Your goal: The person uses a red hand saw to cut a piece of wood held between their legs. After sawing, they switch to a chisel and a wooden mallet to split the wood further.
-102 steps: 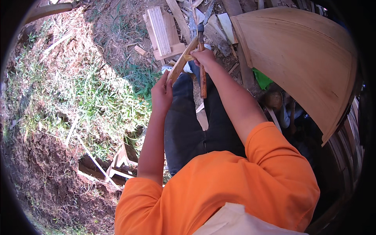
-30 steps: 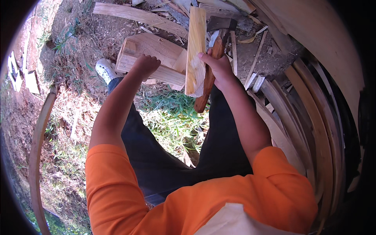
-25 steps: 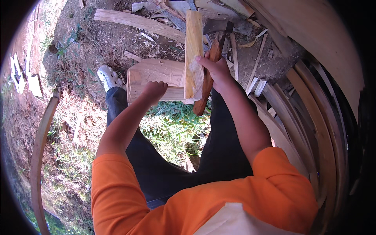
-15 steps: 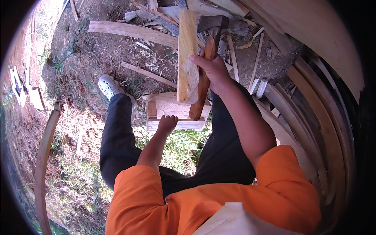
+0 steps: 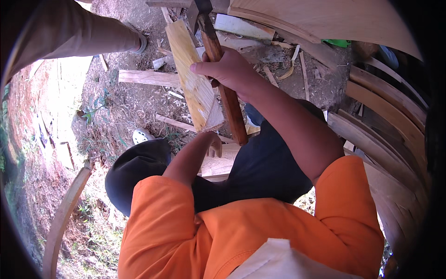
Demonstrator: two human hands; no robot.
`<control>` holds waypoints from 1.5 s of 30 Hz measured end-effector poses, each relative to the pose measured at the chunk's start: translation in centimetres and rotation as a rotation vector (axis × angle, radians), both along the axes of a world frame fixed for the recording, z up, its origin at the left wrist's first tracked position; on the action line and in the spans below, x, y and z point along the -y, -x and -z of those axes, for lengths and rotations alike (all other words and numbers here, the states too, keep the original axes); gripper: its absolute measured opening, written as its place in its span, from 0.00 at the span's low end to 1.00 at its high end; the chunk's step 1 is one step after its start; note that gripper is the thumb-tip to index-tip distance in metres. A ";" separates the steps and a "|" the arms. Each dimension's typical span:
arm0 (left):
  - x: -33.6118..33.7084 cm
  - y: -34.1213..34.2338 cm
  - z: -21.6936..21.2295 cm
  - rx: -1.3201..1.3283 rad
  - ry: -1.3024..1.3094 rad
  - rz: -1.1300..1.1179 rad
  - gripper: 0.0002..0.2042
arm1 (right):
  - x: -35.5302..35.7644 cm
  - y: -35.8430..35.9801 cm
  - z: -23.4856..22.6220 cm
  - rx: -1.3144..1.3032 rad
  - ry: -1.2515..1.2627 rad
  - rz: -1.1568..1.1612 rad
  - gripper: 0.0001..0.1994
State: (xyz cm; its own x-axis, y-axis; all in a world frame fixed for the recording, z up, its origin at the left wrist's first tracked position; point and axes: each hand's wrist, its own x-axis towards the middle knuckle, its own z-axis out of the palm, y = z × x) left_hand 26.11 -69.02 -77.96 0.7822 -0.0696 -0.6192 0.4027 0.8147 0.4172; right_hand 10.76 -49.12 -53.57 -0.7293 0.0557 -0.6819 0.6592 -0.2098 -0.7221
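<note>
My right hand [image 5: 232, 74] is closed round the wooden handle of an axe [image 5: 231, 109], whose dark metal head is at the top edge. Its thumb lies over a long yellowish plank [image 5: 188, 74] beside the handle, so both are held together. The plank slants, and its near end is pale and rough. Just below that end my left hand [image 5: 213, 143] hangs with its fingers pointing down and loose, holding nothing I can see. Under it is a low wooden stool or box [image 5: 218, 165], largely hidden by my leg and forearm.
A person's trousered leg [image 5: 88, 35] stands at the upper left. Curved boards [image 5: 385, 125] are stacked on the right, and a large panel [image 5: 325, 18] spans the upper right. A pale board [image 5: 146, 77] and wood chips lie on the ground. A curved timber [image 5: 65, 218] stands at left.
The axe and plank have shifted left and up, and the plank now tilts. My left hand has let go of the stool's edge and risen. Another person's leg has come into view.
</note>
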 end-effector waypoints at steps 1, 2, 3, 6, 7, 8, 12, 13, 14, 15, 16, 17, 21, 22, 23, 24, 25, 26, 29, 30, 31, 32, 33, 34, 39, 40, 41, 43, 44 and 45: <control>-1.3 2.7 0.9 -0.046 -0.005 -0.044 0.35 | -0.1 -0.8 -0.8 -0.020 -0.044 -0.013 0.15; -2.5 5.9 1.7 -0.116 -0.050 -0.072 0.34 | -0.5 -1.6 -0.9 -0.039 -0.081 -0.015 0.14; -3.9 9.1 2.4 -0.200 -0.123 -0.085 0.33 | -0.9 -2.6 -0.9 -0.055 -0.118 -0.014 0.14; -6.0 17.9 1.3 -0.489 -0.328 -0.138 0.30 | -0.7 -4.9 -2.0 -0.080 -0.165 -0.014 0.15; -7.9 19.5 0.4 -0.555 -0.422 -0.121 0.29 | -1.3 -6.3 -2.2 -0.072 -0.172 0.042 0.16; -8.1 21.1 -0.8 -0.632 -0.494 -0.129 0.28 | -1.2 -7.2 -2.6 -0.073 -0.158 0.070 0.17; -8.2 24.9 -8.0 -0.836 -0.674 -0.185 0.24 | -3.2 -10.9 -3.5 -0.177 -0.122 0.185 0.18; -8.0 25.6 -10.4 -0.880 -0.701 -0.221 0.24 | -3.6 -11.6 -4.2 -0.167 -0.148 0.184 0.18; -8.1 26.1 -13.0 -0.920 -0.729 -0.267 0.23 | -4.0 -12.1 -4.9 -0.163 -0.182 0.188 0.17; -7.9 26.4 -15.4 -0.951 -0.751 -0.333 0.22 | -4.2 -12.3 -4.7 -0.209 -0.184 0.184 0.18; -7.0 26.6 -17.1 -1.026 -0.751 -0.417 0.22 | -3.9 -12.0 -4.5 -0.260 -0.185 0.165 0.18; -7.9 25.3 -19.7 -0.991 -0.787 -0.502 0.24 | -4.5 -12.7 -4.1 -0.288 -0.200 0.166 0.18; -8.7 19.1 -28.7 -0.992 -0.889 -0.525 0.43 | -5.3 -14.3 -3.7 -0.297 -0.246 0.349 0.19; -8.6 16.9 -31.1 -1.031 -1.008 -0.509 0.45 | -5.6 -14.7 -3.7 -0.307 -0.252 0.372 0.19; -7.9 15.2 -32.8 -1.079 -1.119 -0.494 0.47 | -5.4 -14.8 -3.7 -0.322 -0.249 0.386 0.19; -7.4 14.3 -33.5 -1.032 -1.167 -0.591 0.47 | -5.2 -14.8 -3.3 -0.330 -0.250 0.400 0.19; -6.9 13.7 -33.9 -0.978 -1.216 -0.687 0.47 | -5.2 -14.6 -2.8 -0.355 -0.214 0.440 0.20; -6.6 12.9 -34.3 -0.918 -1.264 -0.783 0.48 | -5.3 -14.2 -1.9 -0.376 -0.180 0.480 0.20; -5.7 11.2 -35.1 -0.868 -1.251 -0.878 0.41 | -4.5 -13.2 -2.4 -0.201 -0.242 0.442 0.16; -5.9 10.7 -35.2 -0.832 -1.297 -0.876 0.38 | -4.6 -13.6 -1.8 -0.300 -0.181 0.487 0.18; -6.1 9.8 -35.1 -0.826 -1.385 -0.908 0.29 | -4.7 -14.0 -1.2 -0.291 -0.170 0.527 0.19; -6.4 8.9 -35.6 -0.829 -1.473 -0.937 0.26 | -4.7 -14.2 -1.2 -0.289 -0.159 0.573 0.19; -6.7 9.2 -34.6 -0.850 -1.494 -0.953 0.25 | -4.6 -14.6 -1.0 -0.254 -0.316 0.534 0.18; -7.1 9.7 -33.3 -0.867 -1.516 -0.965 0.25 | -4.5 -15.2 -0.8 -0.221 -0.276 0.515 0.18; -9.0 10.8 -26.1 -0.803 -1.144 -1.165 0.30 | -5.1 -18.7 3.7 -0.078 -0.428 0.422 0.21; -9.5 11.2 -24.6 -0.776 -1.068 -1.195 0.36 | -5.8 -19.5 5.2 -0.078 -0.520 0.343 0.24; -9.0 11.9 -23.1 -0.865 -1.061 -1.088 0.39 | -5.1 -20.0 4.7 -0.079 -0.542 0.290 0.27; -8.8 12.9 -20.1 -0.891 -0.962 -1.169 0.37 | -4.2 -20.8 3.6 -0.049 -0.590 0.372 0.26; -8.7 13.3 -18.6 -0.901 -0.919 -1.210 0.36 | -3.8 -21.1 3.2 -0.037 -0.619 0.415 0.25; -8.7 13.2 -17.6 -0.904 -0.941 -1.158 0.36 | -3.2 -21.7 2.5 -0.052 -0.624 0.494 0.23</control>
State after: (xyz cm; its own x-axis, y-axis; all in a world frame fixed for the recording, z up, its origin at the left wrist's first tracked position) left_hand 12.89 -60.29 -60.37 -0.4216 0.8370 -0.3487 0.1906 0.4578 0.8684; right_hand 32.43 -45.96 -56.09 -0.5511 0.7408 -0.3840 0.5574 -0.0157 -0.8301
